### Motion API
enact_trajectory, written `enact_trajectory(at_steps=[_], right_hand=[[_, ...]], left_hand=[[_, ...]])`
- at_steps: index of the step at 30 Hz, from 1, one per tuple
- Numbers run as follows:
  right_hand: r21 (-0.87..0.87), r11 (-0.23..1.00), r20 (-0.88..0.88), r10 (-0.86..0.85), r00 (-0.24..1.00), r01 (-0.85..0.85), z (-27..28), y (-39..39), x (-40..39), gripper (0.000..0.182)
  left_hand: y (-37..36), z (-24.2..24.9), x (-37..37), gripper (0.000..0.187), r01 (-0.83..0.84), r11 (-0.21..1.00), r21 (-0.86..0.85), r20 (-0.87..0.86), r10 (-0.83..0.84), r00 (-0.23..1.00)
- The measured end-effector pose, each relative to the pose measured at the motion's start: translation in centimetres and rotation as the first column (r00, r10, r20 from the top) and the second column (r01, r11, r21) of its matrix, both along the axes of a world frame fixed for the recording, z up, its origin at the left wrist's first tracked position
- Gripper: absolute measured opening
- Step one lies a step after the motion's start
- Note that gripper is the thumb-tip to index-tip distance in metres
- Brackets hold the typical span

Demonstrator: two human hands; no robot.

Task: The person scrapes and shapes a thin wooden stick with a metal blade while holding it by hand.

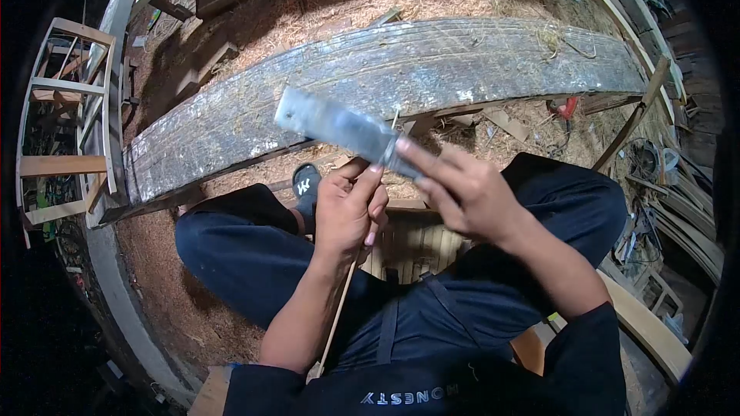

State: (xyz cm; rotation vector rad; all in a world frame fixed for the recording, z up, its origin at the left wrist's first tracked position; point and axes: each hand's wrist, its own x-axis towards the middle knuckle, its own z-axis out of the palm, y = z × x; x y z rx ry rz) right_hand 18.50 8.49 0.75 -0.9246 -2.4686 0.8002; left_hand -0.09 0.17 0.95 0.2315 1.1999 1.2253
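My right hand (pixel 470 189) is closed around the near end of a broad-bladed knife (pixel 331 119), its forefinger stretched along the metal. The wide blade, blurred a little, points up and to the left. A thin light strip (pixel 338 312), looking like split bamboo or cane, runs from near my lap up through my closed left hand (pixel 347 208). Its upper tip shows just past the blade, which crosses it right above my left fingers. Whether the cutting edge touches the strip is hidden.
A long worn plank (pixel 432 69) lies across in front of my knees. Shavings (pixel 308 11) cover the floor beyond it. A wooden frame (pixel 69 85) stands at left. A red-handled tool (pixel 568 108) lies under the plank's right end, with curved strips (pixel 686 219) at far right.
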Motion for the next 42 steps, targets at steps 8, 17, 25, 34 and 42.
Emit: enact_trajectory(at_steps=[8, 17, 25, 34, 42], right_hand=[[0.029, 0.996, -0.011, 0.084, 0.996, -0.084, 0.4, -0.4, -0.2, 0.05], [0.015, 0.999, -0.027, 0.038, 0.999, -0.037, -0.5, 0.1, -0.1, 0.053], [-0.056, 0.998, 0.007, 0.006, 1.0, -0.006, 0.1, 0.1, 0.0, 0.057], [0.0, 0.993, -0.068, 0.121, 0.99, -0.121, 0.0, -0.6, -0.1, 0.054], [0.008, 0.996, -0.045, 0.085, 0.995, -0.085, -0.4, 0.0, 0.2, 0.053]], left_hand=[[0.2, 0.1, 0.2, 0.029, -0.01, 1.0, 0.008, -0.012, 0.01, 1.0], [-0.3, 0.3, 0.2, 0.024, -0.024, 1.0, -0.01, 0.034, 0.024, 0.999], [-0.2, 0.7, 0.5, 0.02, -0.032, 0.999, -0.042, 0.007, 0.032, 0.999], [0.1, 0.2, -0.1, 0.024, 0.047, 0.998, -0.052, 0.012, -0.047, 0.999], [-0.2, -0.6, -0.5, 0.029, 0.126, 0.992, -0.025, 0.07, -0.124, 0.99]])
